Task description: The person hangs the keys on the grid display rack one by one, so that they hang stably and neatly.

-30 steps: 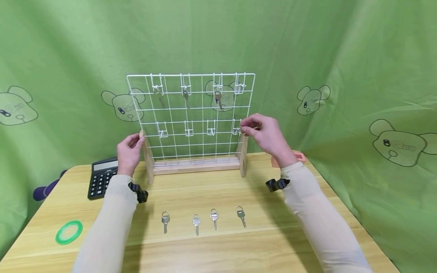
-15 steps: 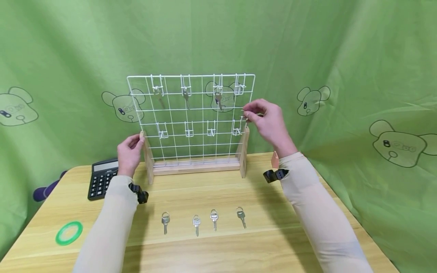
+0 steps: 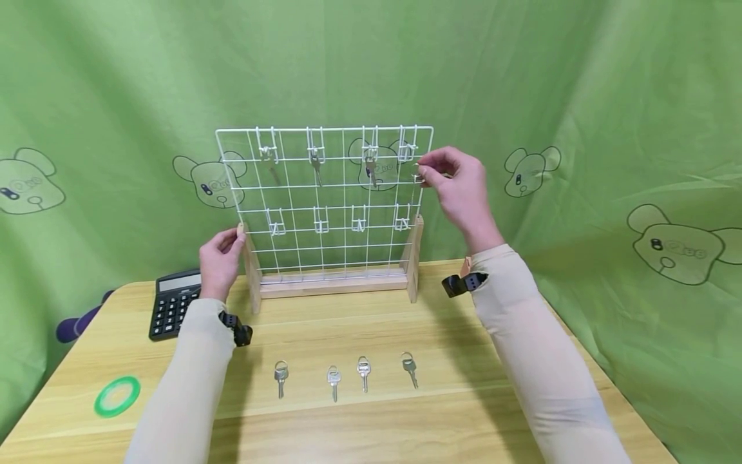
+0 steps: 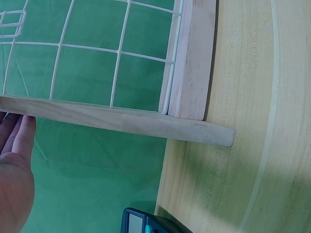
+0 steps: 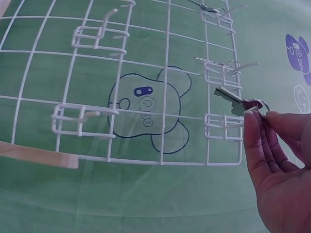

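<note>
Right hand [image 3: 460, 187], pinching a silver metal key [image 5: 235, 99], has risen beside a white wire hook [image 5: 225, 127]. Left hand [image 3: 220, 263] grips pale wooden post [image 4: 116, 121].

Long cream sleeves [image 3: 539, 361] (lightly wrinkled) end in close-fitting cuffs [image 3: 495, 259], each bearing a small black camera [image 3: 452, 286].

Wooden table [image 3: 464, 399], 1 rack [image 3: 333, 283], 4 keys [image 3: 281, 372].
The rack stands towards the table's far edge, the 4 keys in a loose, uneven row before it. Left of the rack lies a black calculator [image 3: 167, 316]; front-left of it, a green ring [image 3: 98, 401]; to its right, an orange thing [image 3: 466, 265], mostly hidden.
</note>
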Motion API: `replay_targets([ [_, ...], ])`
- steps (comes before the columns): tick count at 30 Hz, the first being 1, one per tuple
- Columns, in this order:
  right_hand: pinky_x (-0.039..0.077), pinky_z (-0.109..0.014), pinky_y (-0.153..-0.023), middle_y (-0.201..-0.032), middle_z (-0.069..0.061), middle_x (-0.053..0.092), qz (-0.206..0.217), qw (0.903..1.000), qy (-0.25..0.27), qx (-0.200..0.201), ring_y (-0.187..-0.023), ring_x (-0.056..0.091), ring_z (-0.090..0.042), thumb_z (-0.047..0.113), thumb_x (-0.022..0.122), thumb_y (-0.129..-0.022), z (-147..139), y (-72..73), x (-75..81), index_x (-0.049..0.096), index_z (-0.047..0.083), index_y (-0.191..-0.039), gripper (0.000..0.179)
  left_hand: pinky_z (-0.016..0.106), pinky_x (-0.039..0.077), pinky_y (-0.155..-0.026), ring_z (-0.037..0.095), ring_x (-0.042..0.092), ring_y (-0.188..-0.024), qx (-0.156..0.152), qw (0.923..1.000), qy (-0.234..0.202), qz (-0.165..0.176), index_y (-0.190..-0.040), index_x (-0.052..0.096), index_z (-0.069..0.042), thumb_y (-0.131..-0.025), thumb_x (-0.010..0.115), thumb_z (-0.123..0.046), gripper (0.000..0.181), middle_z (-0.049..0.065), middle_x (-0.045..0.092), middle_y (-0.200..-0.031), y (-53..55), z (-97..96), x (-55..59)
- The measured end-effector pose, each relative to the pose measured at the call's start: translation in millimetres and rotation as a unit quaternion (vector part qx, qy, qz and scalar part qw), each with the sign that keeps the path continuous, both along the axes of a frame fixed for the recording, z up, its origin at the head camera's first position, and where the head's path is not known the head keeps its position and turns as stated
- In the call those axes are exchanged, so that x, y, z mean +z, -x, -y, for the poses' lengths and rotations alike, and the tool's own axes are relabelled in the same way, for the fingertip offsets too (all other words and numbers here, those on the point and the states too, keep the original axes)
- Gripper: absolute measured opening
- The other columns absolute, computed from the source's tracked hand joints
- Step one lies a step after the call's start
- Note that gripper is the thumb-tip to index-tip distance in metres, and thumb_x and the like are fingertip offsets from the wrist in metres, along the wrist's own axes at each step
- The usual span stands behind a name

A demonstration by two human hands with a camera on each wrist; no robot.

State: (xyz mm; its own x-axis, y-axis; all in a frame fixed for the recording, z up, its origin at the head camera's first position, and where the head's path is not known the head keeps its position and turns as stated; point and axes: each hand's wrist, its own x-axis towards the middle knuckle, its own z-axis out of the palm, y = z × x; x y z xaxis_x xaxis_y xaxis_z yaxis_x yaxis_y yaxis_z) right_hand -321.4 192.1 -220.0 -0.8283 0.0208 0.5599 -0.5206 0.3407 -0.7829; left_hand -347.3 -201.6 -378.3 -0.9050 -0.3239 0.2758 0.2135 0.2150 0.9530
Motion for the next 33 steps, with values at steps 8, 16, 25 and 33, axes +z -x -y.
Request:
replay_targets([
  [8,0.057,-0.028,-0.08,-0.1,-0.014,0.066,0.0,0.9993,0.036,-0.013,-0.087,0.064,-0.023,0.001,0.066,-0.093,4,6.0,10.3,0.067,0.0,-0.106,0.014,0.025,0.045,-0.102,0.026,0.055,-0.123,-0.002,1.0,-0.004,0.006,-0.134,0.056,0.0,-0.099,0.061,-0.018,0.039,0.018,0.057,-0.134,-1.1,0.0,0.4],
  [16,0.057,-0.031,-0.082,-0.103,-0.013,0.066,0.005,0.996,0.086,-0.021,-0.089,0.064,-0.023,0.002,0.067,-0.092,6,13.7,14.1,0.068,0.001,-0.108,0.016,0.026,0.046,-0.102,0.027,0.056,-0.121,0.0,0.9999,-0.009,-0.003,-0.132,0.056,0.002,-0.098,0.062,-0.015,0.039,0.02,0.058,-0.133,2.3,0.2,-1.8],
  [25,0.057,-0.029,-0.082,-0.1,-0.011,0.065,0.018,0.9947,0.098,-0.026,-0.089,0.064,-0.022,0.0,0.066,-0.092,5,23.7,10.3,0.067,0.001,-0.108,0.016,0.026,0.046,-0.101,0.027,0.056,-0.121,0.0,0.9999,-0.01,-0.005,-0.132,0.056,0.002,-0.098,0.062,-0.015,0.038,0.02,0.058,-0.132,2.0,0.9,-1.9],
  [33,0.057,-0.028,-0.082,-0.1,-0.012,0.064,0.028,0.9938,0.106,-0.019,-0.088,0.063,-0.021,-0.001,0.067,-0.091,5,29.2,7.2,0.067,0.0,-0.108,0.016,0.026,0.046,-0.102,0.027,0.055,-0.121,0.0,0.9999,-0.01,-0.004,-0.132,0.056,0.002,-0.098,0.062,-0.016,0.039,0.02,0.058,-0.133,3.1,1.4,-2.7],
])
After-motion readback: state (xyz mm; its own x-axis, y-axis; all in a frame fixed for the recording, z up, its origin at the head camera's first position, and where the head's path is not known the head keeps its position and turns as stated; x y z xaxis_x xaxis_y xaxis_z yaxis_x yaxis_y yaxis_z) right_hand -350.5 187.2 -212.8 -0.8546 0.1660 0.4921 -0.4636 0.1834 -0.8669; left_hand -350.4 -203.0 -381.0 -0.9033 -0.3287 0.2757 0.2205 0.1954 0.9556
